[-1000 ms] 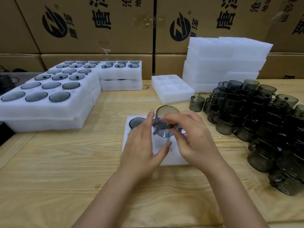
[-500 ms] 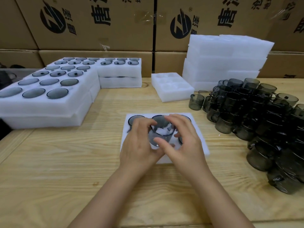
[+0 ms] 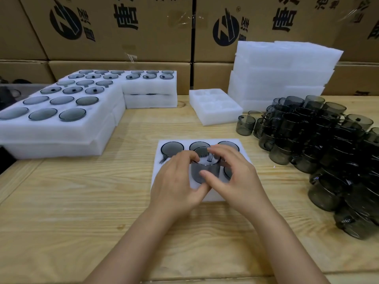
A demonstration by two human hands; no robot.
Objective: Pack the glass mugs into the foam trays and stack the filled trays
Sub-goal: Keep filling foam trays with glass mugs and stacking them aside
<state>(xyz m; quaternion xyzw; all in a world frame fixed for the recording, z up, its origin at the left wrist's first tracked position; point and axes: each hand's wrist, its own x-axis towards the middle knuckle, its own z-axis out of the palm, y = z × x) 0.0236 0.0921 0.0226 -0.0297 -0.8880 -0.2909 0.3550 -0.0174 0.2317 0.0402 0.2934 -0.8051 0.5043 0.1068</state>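
1. Smoky glass mug [image 3: 206,168] is gripped from both sides, left hand [image 3: 176,181] and right hand [image 3: 235,177] curled round it, above the middle pocket in the foam tray's [image 3: 213,196] six o'clock row.
2. I'd line the handle up with its notch, then press down evenly.
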